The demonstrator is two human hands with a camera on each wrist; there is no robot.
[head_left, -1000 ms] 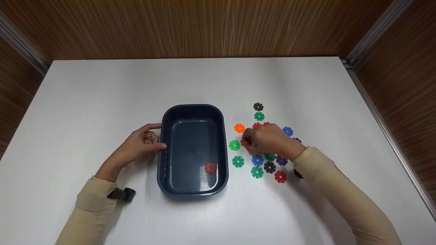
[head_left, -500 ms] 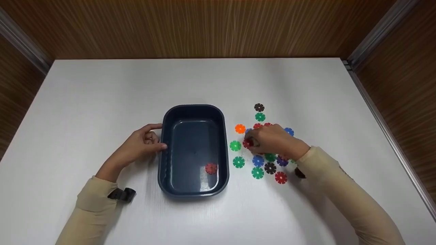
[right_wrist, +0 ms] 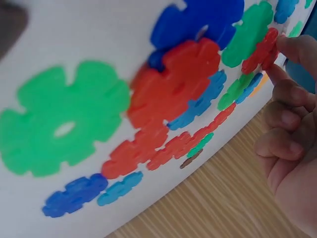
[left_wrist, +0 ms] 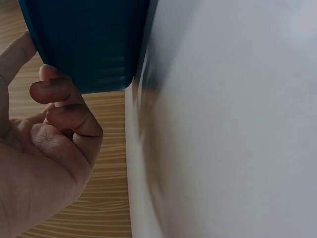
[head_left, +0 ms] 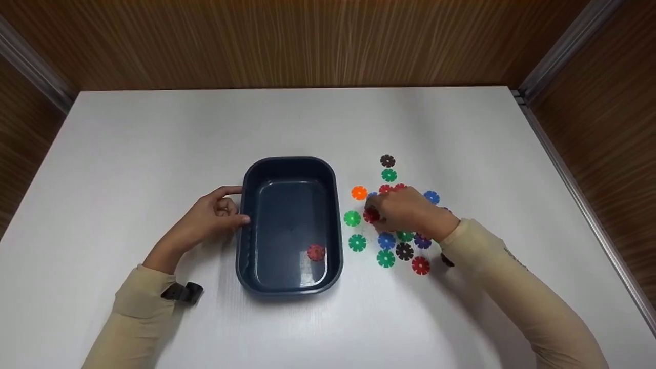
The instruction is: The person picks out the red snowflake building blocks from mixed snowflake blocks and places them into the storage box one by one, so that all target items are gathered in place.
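Note:
A dark blue tray sits mid-table with one red snowflake disc inside. My left hand rests against the tray's left wall, thumb and forefinger touching it, the other fingers curled. To the right lies a scatter of flat snowflake discs. My right hand is over them and pinches a red disc at its fingertips; in the right wrist view that red disc stands on edge between finger and thumb.
Loose discs around the right hand: orange, green, green, blue, black, red. The white table ends at wooden walls behind and at both sides.
The right hand has stayed over the discs with the red disc at its fingertips, shifting only slightly. The left hand and the tray have not moved.

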